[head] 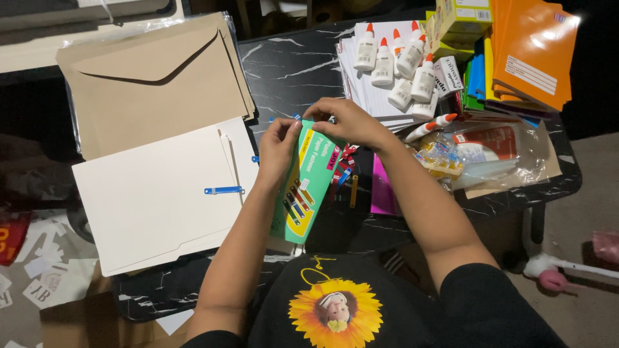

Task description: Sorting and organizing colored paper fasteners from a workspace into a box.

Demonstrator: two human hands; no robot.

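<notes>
Both hands hold a green cardboard box of plastic paper fasteners point(302, 187) upright over the black marbled table point(290, 71). My left hand point(277, 149) grips its left upper edge. My right hand point(351, 122) covers its top end, fingers curled over the opening. Loose coloured fasteners point(343, 169) lie on the table just right of the box. A cream file folder point(148, 200) lies to the left with a blue fastener point(224, 190) clipped on its right edge.
A stack of large brown envelopes point(155, 84) sits behind the folder. Several white glue bottles point(403, 64) lie on lined paper at the back right, beside orange notebooks point(532, 48), a clear plastic bag point(490, 151) and a pink sheet point(382, 193).
</notes>
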